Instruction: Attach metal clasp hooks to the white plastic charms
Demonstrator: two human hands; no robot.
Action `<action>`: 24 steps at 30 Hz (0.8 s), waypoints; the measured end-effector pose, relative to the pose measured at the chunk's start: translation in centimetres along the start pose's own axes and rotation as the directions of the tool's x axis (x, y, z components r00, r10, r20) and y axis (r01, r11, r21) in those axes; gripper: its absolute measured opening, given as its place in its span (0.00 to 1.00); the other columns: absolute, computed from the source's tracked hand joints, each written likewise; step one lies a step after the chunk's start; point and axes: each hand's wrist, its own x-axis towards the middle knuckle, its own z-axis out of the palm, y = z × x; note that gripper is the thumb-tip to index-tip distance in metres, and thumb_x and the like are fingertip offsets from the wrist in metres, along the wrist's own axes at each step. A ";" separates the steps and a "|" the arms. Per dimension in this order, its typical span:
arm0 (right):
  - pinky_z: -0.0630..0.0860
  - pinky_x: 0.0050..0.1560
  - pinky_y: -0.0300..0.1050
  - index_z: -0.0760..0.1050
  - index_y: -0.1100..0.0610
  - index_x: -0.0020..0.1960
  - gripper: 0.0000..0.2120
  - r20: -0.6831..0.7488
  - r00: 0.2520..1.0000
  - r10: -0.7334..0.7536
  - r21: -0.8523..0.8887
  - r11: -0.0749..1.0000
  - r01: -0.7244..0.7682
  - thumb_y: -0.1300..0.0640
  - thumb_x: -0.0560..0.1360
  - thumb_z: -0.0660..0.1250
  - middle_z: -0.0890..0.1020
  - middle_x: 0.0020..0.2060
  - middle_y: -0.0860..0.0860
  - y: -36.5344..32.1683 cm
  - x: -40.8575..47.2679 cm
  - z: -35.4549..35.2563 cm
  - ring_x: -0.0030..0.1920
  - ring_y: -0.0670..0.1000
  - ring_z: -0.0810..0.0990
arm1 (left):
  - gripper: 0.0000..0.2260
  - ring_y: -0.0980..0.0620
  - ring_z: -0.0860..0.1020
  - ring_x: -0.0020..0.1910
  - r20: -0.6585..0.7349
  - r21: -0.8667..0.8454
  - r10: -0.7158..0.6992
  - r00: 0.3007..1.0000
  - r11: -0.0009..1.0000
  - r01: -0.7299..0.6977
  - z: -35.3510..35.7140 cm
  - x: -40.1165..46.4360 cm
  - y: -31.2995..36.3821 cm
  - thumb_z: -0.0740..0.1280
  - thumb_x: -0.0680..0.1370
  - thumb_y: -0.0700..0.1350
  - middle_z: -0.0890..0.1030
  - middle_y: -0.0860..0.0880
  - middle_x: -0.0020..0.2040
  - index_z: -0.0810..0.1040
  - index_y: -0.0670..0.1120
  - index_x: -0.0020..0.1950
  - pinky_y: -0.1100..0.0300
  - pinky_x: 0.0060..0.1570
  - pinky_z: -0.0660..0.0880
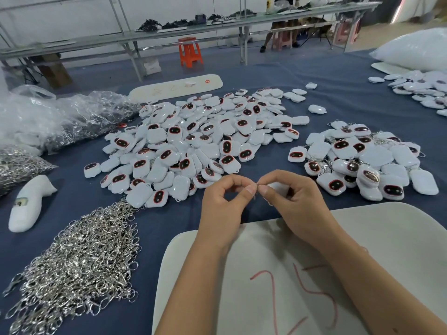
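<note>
Both hands meet just beyond the far edge of the cream board (362, 238) marked with red strokes, which lies on the blue table (326, 93) nearest the person. The left hand (225, 204) pinches a small metal clasp hook (257, 188) between thumb and forefinger; the right hand (290, 201) pinches the same piece from the other side, its fingers curled round a white charm (278, 187) that is mostly hidden in the palm. Left of the board lies a heap of loose clasp hooks (82, 257). Beyond the board, past the hands, spreads the large pile of white charms (193, 141) with dark, red-rimmed faces. Beyond the board's right corner sits a smaller pile of charms (362, 163) with metal rings showing among them. Far left of the board lie clear plastic bags (72, 117).
</note>
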 end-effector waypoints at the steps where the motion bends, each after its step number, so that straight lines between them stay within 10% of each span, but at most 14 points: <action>1: 0.76 0.43 0.56 0.84 0.49 0.47 0.05 -0.016 0.999 -0.037 -0.040 0.999 0.036 0.58 0.80 0.72 0.82 0.38 0.50 -0.1 0.0 0.0 0.39 0.54 0.78 | 0.06 0.55 0.80 0.46 0.007 0.003 0.000 1.000 1.000 0.000 0.0 0.0 0.0 0.71 0.79 0.39 0.85 0.52 0.44 0.84 0.48 0.44 0.62 0.50 0.76; 19: 0.72 0.47 0.39 0.84 0.55 0.48 0.06 0.039 0.987 -0.155 -0.201 0.966 0.160 0.66 0.79 0.73 0.80 0.43 0.47 -0.1 0.3 -0.4 0.45 0.50 0.80 | 0.07 0.57 0.77 0.38 0.093 0.085 -0.005 0.996 0.996 -0.003 -0.9 0.0 0.1 0.71 0.79 0.39 0.84 0.49 0.43 0.84 0.49 0.44 0.62 0.44 0.77; 24: 0.76 0.46 0.47 0.84 0.54 0.48 0.07 0.052 0.985 -0.162 -0.206 0.964 0.169 0.65 0.79 0.73 0.80 0.43 0.48 -0.2 0.3 -0.4 0.45 0.51 0.80 | 0.08 0.58 0.76 0.37 0.137 0.096 -0.003 0.991 0.995 -0.010 -1.0 -0.1 0.4 0.68 0.80 0.37 0.82 0.51 0.39 0.83 0.46 0.44 0.67 0.41 0.74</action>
